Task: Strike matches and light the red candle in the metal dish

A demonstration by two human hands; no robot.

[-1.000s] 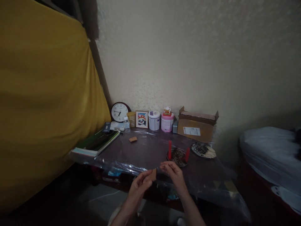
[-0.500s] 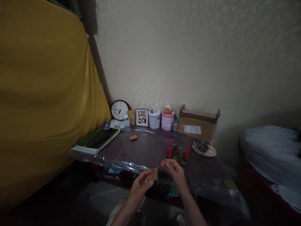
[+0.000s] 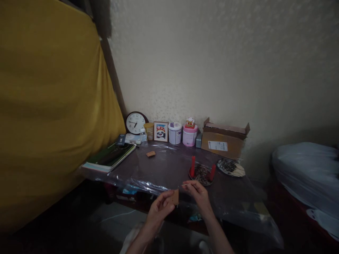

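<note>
My left hand (image 3: pixel 159 207) pinches a small flat piece of brown cardboard (image 3: pixel 175 197) by its left side, in front of the table's near edge. To its right, my right hand (image 3: pixel 198 193) holds a thin matchstick (image 3: pixel 185 184) between thumb and fingertips, pointing left. The matchstick and the cardboard are apart. Just beyond my right hand stands a round plate (image 3: pixel 202 183) with dark bits in it and two red candles, a taller one (image 3: pixel 193 167) on the left and a shorter one (image 3: pixel 212 172) on the right. No flame shows.
A plate of black-tipped matchsticks (image 3: pixel 238 170) lies at right. Another brown piece (image 3: pixel 150 153) rests on the plastic-covered table (image 3: pixel 164 167). Along the wall stand a clock (image 3: pixel 136 123), a picture frame (image 3: pixel 161 132), two tubs and a cardboard box (image 3: pixel 225 137); a green book (image 3: pixel 108 157) lies left.
The whole view has shifted slightly to the right. Both hands keep nearly the same pose, still holding the cardboard and the matchstick apart.
</note>
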